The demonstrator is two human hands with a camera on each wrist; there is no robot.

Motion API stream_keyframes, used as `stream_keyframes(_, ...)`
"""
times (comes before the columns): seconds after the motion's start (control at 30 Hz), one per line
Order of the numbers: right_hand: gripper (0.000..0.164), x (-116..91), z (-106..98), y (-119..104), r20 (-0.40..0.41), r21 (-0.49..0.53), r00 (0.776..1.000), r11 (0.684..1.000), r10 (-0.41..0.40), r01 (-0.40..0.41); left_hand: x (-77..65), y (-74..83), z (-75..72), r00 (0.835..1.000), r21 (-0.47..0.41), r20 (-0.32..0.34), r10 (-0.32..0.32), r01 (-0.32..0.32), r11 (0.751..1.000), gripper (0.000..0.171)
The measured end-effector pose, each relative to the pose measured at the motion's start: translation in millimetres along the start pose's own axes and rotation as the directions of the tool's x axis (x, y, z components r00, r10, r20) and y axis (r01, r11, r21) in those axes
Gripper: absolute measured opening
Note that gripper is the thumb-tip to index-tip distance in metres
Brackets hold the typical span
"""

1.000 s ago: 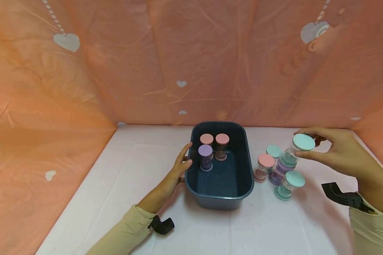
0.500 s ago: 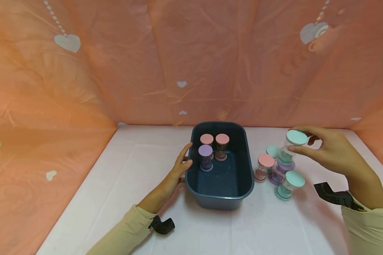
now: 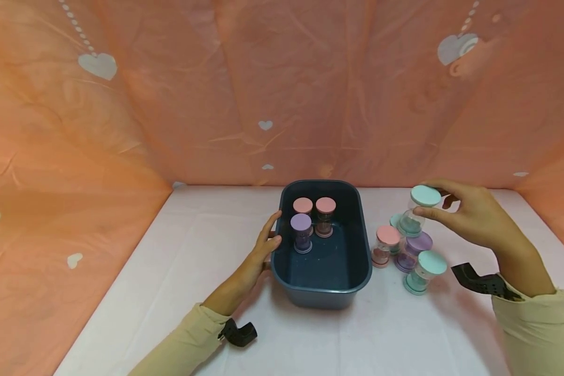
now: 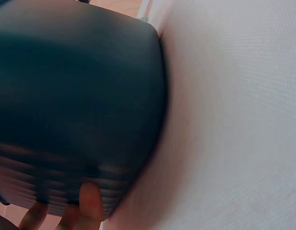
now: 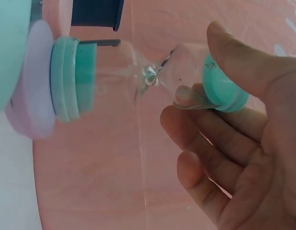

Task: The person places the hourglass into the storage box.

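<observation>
My right hand [image 3: 474, 214] pinches an hourglass sand timer [image 3: 411, 223] with teal caps, upright above the other timers. In the right wrist view, thumb and fingers are around one end of the timer [image 5: 85, 79]; its other cap overlaps a purple cap [image 5: 35, 81]. My left hand [image 3: 258, 250] rests against the left side of a dark blue tub [image 3: 321, 298], thumb and forefinger at its rim. The left wrist view shows straight fingers [image 4: 92, 201] touching its ribbed outer wall. Inside the tub stand two pink-capped timers [image 3: 326, 205] and a purple-capped timer [image 3: 301, 223].
Right of the tub, on the white cloth [image 3: 207, 219], stand a pink-capped timer [image 3: 387, 236], a purple-capped timer [image 3: 418, 243] and a teal-capped timer [image 3: 431, 262]. Another teal-capped timer [image 3: 394, 221] is partly hidden behind them. An orange sheet [image 3: 263, 78] hangs behind.
My right hand has moved left and slightly up with the teal-capped timer, uncovering more of the purple cap beneath. The left hand and the tub have kept their places.
</observation>
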State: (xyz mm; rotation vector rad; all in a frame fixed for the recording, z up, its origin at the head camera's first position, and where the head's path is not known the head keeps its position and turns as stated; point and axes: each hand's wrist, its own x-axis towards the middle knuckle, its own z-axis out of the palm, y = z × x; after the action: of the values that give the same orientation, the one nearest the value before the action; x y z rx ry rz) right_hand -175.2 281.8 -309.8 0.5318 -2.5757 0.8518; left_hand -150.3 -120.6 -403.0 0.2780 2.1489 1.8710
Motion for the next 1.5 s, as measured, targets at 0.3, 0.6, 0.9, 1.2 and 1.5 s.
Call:
stream_keyframes(0.3,0.037,5,1,0,0.016,0.068,0.999,0.997,0.035,-0.036,-0.2,1.5,-0.7,1.0,0.016,-0.006,0.006,-0.006,1.0,0.058)
stream_keyframes(0.6,0.038,0,-2,-2,0.007,0.061,1.0,0.998,0.027,-0.028,-1.3,2.3,-0.5,1.0,0.014,-0.005,0.011,-0.01,1.0,0.059)
stream_keyframes(0.9,0.039,1,4,-7,0.023,0.064,1.0,0.998,0.001,-0.002,-1.0,0.4,0.0,1.0,0.008,-0.015,-0.001,0.001,1.0,0.059)
stream_keyframes(1.2,0.037,8,2,-21,0.091,0.027,0.995,0.999,-0.049,0.047,-1.0,0.4,1.4,1.0,0.013,-0.015,0.001,-0.001,1.0,0.058)
stream_keyframes(1.5,0.045,35,-22,-61,0.155,-0.057,0.968,0.976,-0.198,0.209,-2.5,1.9,2.4,1.0,0.005,-0.013,0.007,-0.007,1.0,0.058)
